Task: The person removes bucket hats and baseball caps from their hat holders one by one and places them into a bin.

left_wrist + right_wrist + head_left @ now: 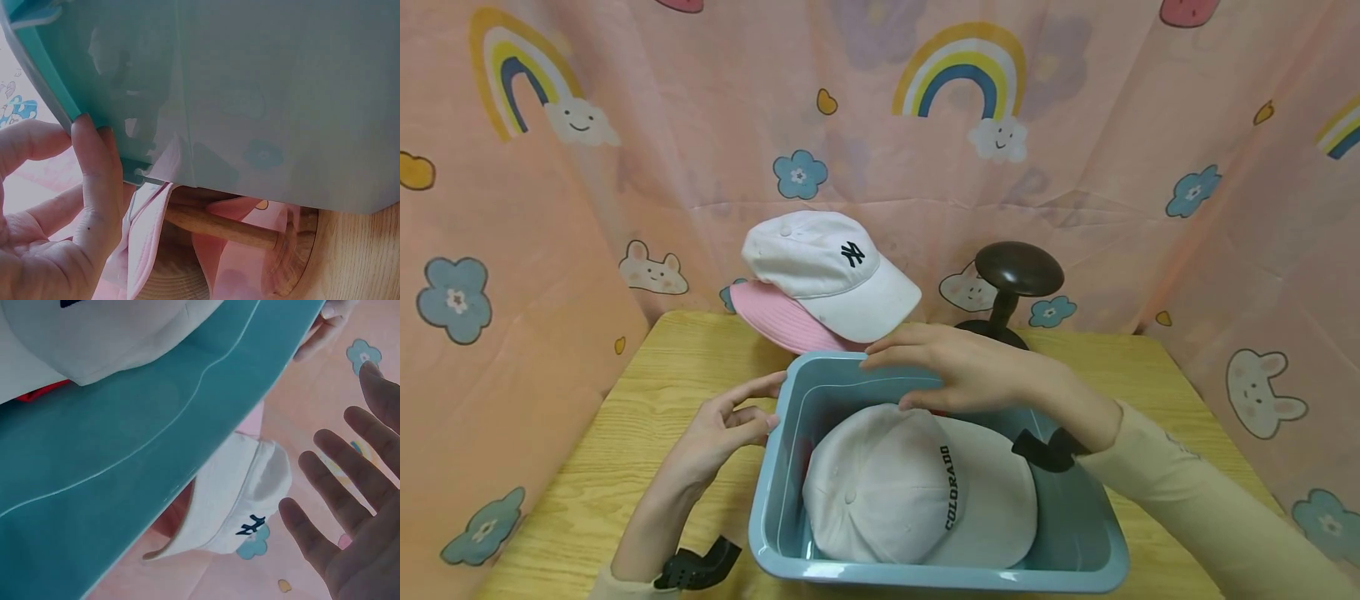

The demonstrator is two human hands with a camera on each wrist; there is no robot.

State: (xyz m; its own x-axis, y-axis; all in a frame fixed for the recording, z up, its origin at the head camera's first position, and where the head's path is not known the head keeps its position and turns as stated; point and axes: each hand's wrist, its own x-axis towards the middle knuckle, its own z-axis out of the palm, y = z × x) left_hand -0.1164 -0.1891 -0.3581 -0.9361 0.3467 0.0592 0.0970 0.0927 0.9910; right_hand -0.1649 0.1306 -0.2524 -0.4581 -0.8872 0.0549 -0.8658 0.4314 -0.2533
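Note:
In the head view a pale blue plastic bin (1075,517) stands on the table. A white cap (880,492) marked COLORADO lies inside, its brim to the right. My left hand (715,429) holds the bin's left rim from outside, fingers bent at the lip in the left wrist view. Above the bin's back part hovers my right hand (970,367), its fingers (331,487) spread and holding nothing. Behind the bin, a white cap (820,250) with an NY logo sits over a pink cap (786,321). A bit of red (40,392) shows beneath the COLORADO cap; its kind is hidden.
A dark brown stand (1018,271) with a rounded top rises behind the bin, right of the stacked caps. Light wood table (647,417) surrounds the bin. A pink patterned cloth (715,100) hangs along the back and both sides.

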